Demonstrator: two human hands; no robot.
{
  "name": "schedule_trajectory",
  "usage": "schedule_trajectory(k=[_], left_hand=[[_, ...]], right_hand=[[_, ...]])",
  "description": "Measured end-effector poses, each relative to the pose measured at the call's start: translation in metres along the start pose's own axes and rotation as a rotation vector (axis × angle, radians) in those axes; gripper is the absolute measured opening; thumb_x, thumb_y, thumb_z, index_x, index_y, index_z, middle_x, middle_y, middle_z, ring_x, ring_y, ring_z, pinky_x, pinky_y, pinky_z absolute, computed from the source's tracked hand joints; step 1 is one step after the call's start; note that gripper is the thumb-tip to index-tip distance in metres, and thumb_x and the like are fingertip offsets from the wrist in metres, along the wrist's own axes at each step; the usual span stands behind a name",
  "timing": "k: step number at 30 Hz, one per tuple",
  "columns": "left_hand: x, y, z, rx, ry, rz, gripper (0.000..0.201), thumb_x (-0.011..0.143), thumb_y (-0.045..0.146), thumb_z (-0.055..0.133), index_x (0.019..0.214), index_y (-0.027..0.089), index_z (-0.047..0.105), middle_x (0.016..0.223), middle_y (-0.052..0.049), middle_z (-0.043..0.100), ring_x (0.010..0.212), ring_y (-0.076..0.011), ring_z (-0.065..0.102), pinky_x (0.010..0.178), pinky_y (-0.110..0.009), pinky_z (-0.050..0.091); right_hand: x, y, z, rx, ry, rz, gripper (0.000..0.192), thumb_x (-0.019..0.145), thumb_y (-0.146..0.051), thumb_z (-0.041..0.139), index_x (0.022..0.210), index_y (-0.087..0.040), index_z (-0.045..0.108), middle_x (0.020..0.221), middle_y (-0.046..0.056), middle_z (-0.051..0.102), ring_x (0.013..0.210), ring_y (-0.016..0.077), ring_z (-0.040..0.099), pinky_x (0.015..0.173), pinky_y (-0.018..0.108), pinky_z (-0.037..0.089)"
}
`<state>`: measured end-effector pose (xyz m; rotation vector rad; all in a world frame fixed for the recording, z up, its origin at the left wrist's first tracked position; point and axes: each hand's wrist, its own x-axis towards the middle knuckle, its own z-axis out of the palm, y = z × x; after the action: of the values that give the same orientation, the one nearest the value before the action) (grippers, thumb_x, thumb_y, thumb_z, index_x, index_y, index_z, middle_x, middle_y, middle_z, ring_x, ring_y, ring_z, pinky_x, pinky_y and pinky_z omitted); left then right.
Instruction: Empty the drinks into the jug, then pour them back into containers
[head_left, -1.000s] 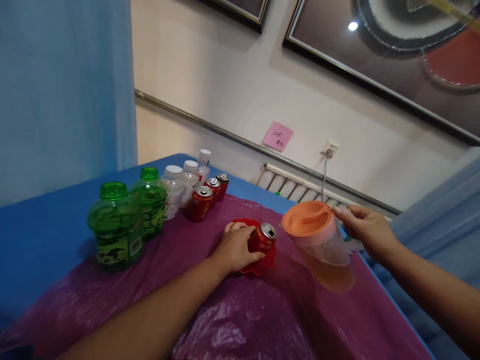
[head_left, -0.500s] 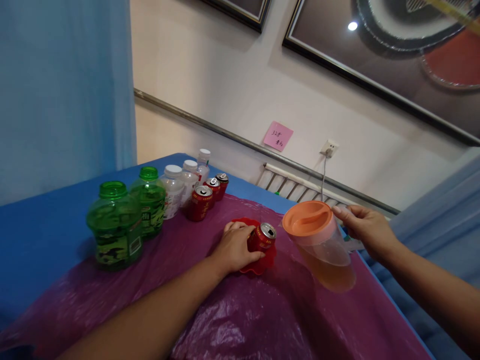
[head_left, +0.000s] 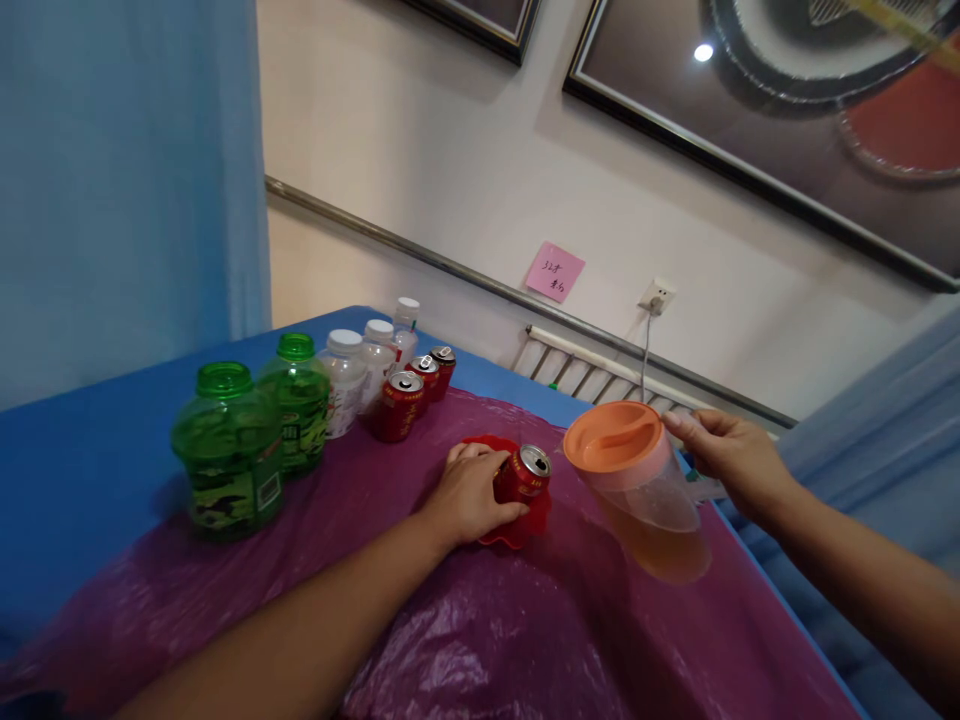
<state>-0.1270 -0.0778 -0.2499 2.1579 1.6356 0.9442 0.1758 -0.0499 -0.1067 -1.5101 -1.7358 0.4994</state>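
Fingers of the left hand [head_left: 471, 497] wrap around a red can [head_left: 523, 476], closed on its side. That can stands open-topped on a red dish [head_left: 516, 528], which lies on the purple plastic sheet [head_left: 487, 630] covering the blue table [head_left: 90, 470].

Just to the right of the can, the right hand [head_left: 731, 462] grips the handle of a clear jug [head_left: 645, 490], fingers curled shut around it. The jug has an orange lid [head_left: 613, 437], holds amber liquid in its lower part, and tilts with its top leaning toward the can. Its lid edge sits near the can's rim without touching it.

Well to the left of the can, toward the far side of the table, three more red cans [head_left: 401, 405] stand in a short row. Beside them stand three clear bottles with white caps [head_left: 346, 382], then two green bottles [head_left: 229, 455] nearer the table's left edge.

Beyond the can, on the wall, hang a pink note [head_left: 554, 272], a white socket [head_left: 657, 296] with a cord, and framed pictures [head_left: 757, 90].
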Motion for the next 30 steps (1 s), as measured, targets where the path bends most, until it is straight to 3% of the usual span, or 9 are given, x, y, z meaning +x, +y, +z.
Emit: schedule_trajectory(k=[30], left_hand=[[-0.0004, 0.0011, -0.0005, 0.017, -0.017, -0.005, 0.06, 0.066, 0.052, 0.085, 0.114, 0.02, 0.071, 0.116, -0.013, 0.071, 0.118, -0.0358, 0.06, 0.109, -0.05, 0.037]], right_hand=[[-0.0011, 0.001, -0.0025, 0.02, 0.031, 0.0, 0.064, 0.071, -0.073, 0.075, 0.052, -0.022, 0.042, 0.049, -0.006, 0.033, 0.048, 0.009, 0.027, 0.043, 0.025, 0.02]])
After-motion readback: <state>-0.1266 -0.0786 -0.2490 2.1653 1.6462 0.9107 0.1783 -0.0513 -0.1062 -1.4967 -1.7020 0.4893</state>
